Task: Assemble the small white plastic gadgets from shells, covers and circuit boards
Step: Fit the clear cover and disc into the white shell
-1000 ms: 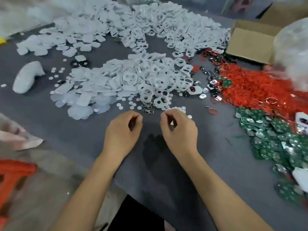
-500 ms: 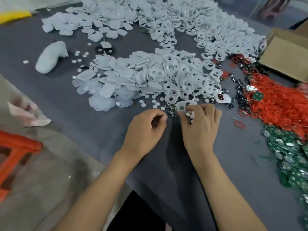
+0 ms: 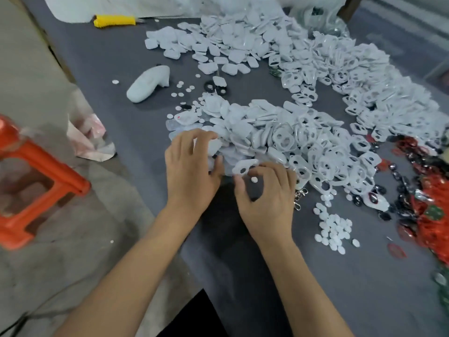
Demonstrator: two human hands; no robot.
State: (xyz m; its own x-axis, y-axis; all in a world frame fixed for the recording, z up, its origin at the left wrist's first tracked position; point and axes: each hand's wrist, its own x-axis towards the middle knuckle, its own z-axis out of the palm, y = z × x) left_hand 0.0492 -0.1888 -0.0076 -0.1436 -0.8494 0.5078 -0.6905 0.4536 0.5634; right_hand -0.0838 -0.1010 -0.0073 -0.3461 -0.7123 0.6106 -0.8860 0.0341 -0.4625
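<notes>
One white shell with two holes sits pinched at the fingertips of the right hand, lifted just at the near edge of the middle heap of white parts. Its long axis runs left to right across the view, slightly raised at the right end, and one end lies toward the left hand, almost touching that thumb. A small white disc rests against the right fingers just below the shell; whether it is gripped or only lying there cannot be told.

The left hand is spread, fingers loosely curled over the solid white covers at the heap's left edge; whether it has one in its grip is unclear. Judging from this, the next move turns on bringing a cover from the left hand's side across to the shell, and the left hand is the nearer for that.

Farther out, loose white discs lie to the right of the right wrist, with red rings and green circuit boards beyond them at the table's right edge, well apart from both hands. An orange stool stands off to the left.
</notes>
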